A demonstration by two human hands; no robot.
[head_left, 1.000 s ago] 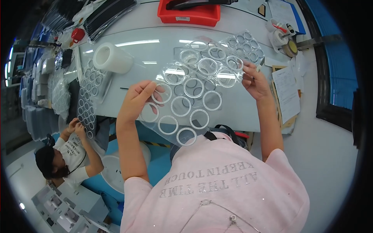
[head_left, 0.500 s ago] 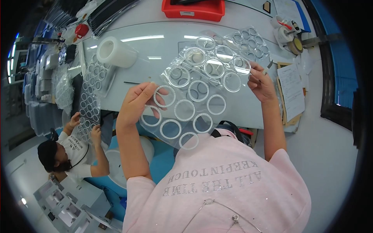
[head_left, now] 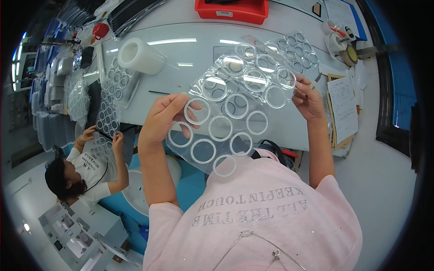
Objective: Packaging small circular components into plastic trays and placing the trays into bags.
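Note:
Between my hands stretches a clear plastic sheet (head_left: 220, 128) carrying rows of pale, glittery rings. My left hand (head_left: 165, 119) pinches its left edge, with the thumb on top and some fingers showing through the film. At the sheet's upper right edge, my right hand (head_left: 308, 98) grips it between thumb and fingers. The sheet is held up above the table and slopes down toward my chest; light glares off its far part. Beyond it, another clear sheet with rings (head_left: 296, 50) lies on the table.
A roll of clear film (head_left: 141, 56) stands on the glass-topped table (head_left: 181, 81), with a thin dark rod (head_left: 159, 92) nearby. A red bin (head_left: 233, 11) sits at the back. Papers (head_left: 342, 108) and tape rolls (head_left: 348, 54) lie right. A co-worker (head_left: 86, 171) at left holds another ring sheet (head_left: 107, 113).
The view has shifted slightly, so the scene sits a little further right. My grip on the sheet looks the same. The co-worker's hands have moved slightly on their sheet.

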